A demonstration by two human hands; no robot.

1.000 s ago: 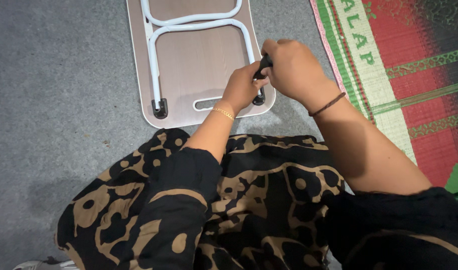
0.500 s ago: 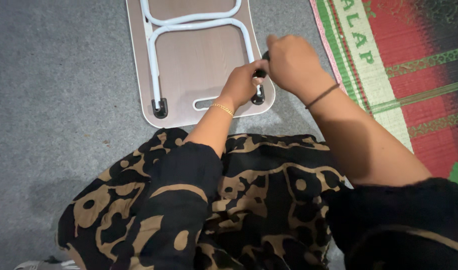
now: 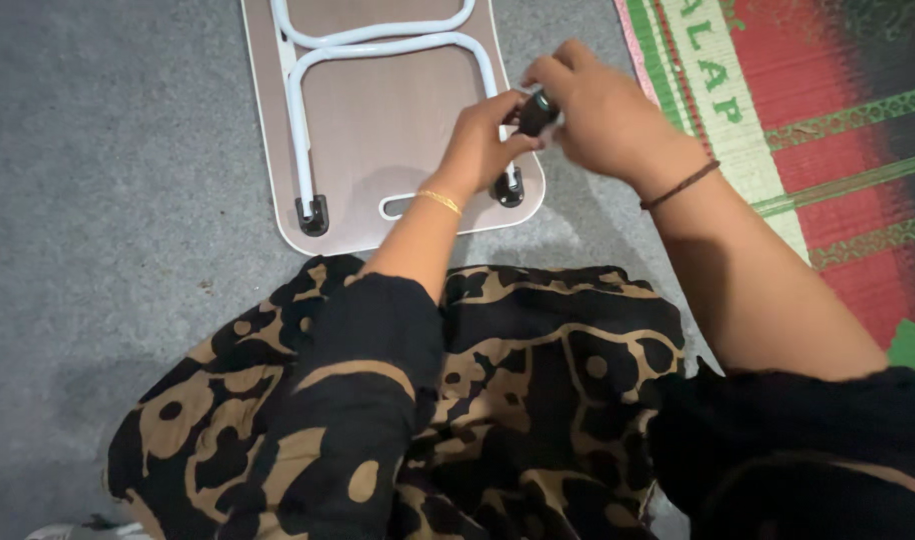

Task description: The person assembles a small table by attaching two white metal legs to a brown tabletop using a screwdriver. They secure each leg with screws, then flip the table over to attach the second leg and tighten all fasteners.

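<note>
Head view, looking down past my lap. An upturned folding lap table lies on the grey carpet, its brown underside facing up, just beyond my knees. The white tubular leg frames are folded flat against the board. One black foot bracket sits at the near left corner; a second is at the near right corner, partly hidden under my left wrist.

My left hand and right hand meet over the near right part of the board. Between them is a small dark cylindrical object, and both sets of fingers are closed around it: the left pinches it from below, the right curls over it from above. I cannot tell what the object is, nor whether it is joined to the leg frame beneath it.

Progress, as a judgement only: the legs are not yet raised, and the board is not yet turned upright. Work appears confined to this one corner; the left bracket looks untouched.

To the right, a woven mat in red and green lies on the carpet, well apart from my hands. My black and tan patterned garment fills the lower frame.
</note>
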